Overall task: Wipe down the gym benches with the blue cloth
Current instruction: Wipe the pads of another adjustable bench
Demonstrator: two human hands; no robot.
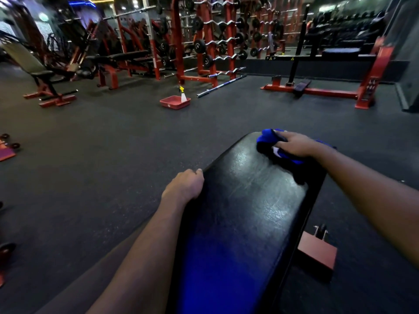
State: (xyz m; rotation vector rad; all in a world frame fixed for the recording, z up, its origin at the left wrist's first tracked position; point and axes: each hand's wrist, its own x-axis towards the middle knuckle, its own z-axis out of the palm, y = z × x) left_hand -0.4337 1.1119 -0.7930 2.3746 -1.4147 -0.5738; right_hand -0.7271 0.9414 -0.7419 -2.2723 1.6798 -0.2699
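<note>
Grip notes: right hand point(297, 145) clutched bunched blue cloth point(268, 141) against far end of black bench pad point(244, 211). My left hand point(184, 184) curled over pad's left edge, holding it. Well beyond, on floor, spray bottle point(183, 94) stood in red tray point(169, 104).
</note>
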